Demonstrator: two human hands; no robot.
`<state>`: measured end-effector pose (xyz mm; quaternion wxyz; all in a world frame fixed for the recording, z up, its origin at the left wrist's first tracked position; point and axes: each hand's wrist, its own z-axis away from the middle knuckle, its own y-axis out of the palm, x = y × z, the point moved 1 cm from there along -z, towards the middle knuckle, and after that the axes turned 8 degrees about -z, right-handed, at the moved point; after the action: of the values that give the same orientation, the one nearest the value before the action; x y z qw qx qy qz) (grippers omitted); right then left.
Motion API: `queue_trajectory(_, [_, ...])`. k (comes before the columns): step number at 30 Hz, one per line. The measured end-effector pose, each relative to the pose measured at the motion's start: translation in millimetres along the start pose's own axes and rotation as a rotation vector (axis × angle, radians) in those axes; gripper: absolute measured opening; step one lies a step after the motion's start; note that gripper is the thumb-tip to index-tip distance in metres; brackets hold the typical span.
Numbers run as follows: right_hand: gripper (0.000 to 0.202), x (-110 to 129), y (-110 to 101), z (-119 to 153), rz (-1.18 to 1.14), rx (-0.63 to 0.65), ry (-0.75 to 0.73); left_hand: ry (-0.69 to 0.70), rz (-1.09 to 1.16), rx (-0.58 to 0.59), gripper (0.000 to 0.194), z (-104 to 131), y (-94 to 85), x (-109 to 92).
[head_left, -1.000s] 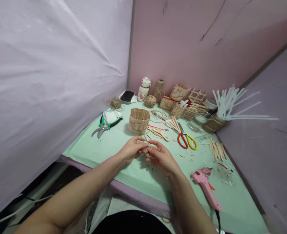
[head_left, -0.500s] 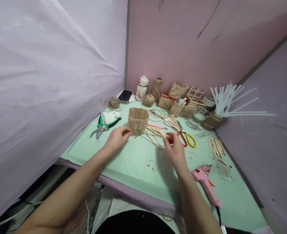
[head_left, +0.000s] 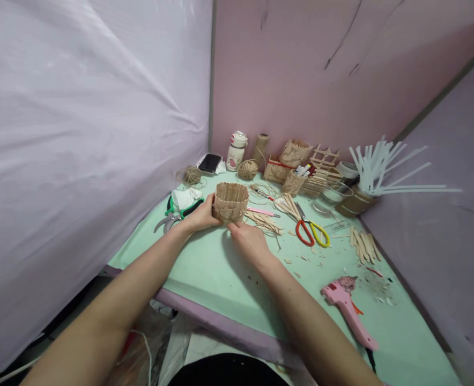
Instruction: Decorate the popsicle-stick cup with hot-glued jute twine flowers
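Observation:
A round basket of pale wooden sticks stands upright on the green-covered table. My left hand holds its left side, with the thumb near the base. At the front, low on the basket, my right hand has its fingers bent together; whatever is between the fingertips is too small to make out. Thin wooden strips lie just right of the basket, beside a pink pen-like tool.
Green-handled pruners lie left, scissors right, and a pink glue gun at the front right. Behind stand a bottle, twine balls, wooden pieces and a pot of white sticks.
My left hand has moved up and taken hold of the basket's left side. My right hand has moved left, from beside the scissors to the front of the basket.

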<state>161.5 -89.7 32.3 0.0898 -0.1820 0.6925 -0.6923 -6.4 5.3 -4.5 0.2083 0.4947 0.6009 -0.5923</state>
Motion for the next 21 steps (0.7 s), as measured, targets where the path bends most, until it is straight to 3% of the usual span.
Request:
queue_trajectory(4, [0.029, 8.8, 10.1, -13.1, 0.04, 0.028, -0.005, 0.06, 0.082, 0.047, 0.097, -0.4, 3.0, -4.7])
queue_trajectory(9, [0.024, 7.4, 6.8, -7.4, -0.016, -0.039, -0.033, -0.045, 0.119, -0.059, 0.094, 1.5, 2.7, -7.3])
queue_trajectory(11, [0.02, 1.0, -6.5, 4.8, -0.212, -0.186, -0.073, -0.134, 0.182, -0.095, 0.091, 0.8, 1.5, -6.3])
queue_trajectory(14, [0.015, -22.4, -37.2, 34.1, -0.721, -0.495, -0.099, -0.269, 0.315, -0.14, 0.085, -2.3, -0.8, -6.7])
queue_trajectory(18, [0.017, -72.9, -75.0, 77.2, -1.319, -0.702, 0.136, -0.355, 0.502, -0.158, 0.077, -8.1, -5.4, -16.7])
queue_trajectory(21, [0.027, -101.9, -92.2, 97.8, -1.603, -0.99, 0.237, -0.323, 0.582, -0.081, 0.068, -11.4, -7.3, -31.2])
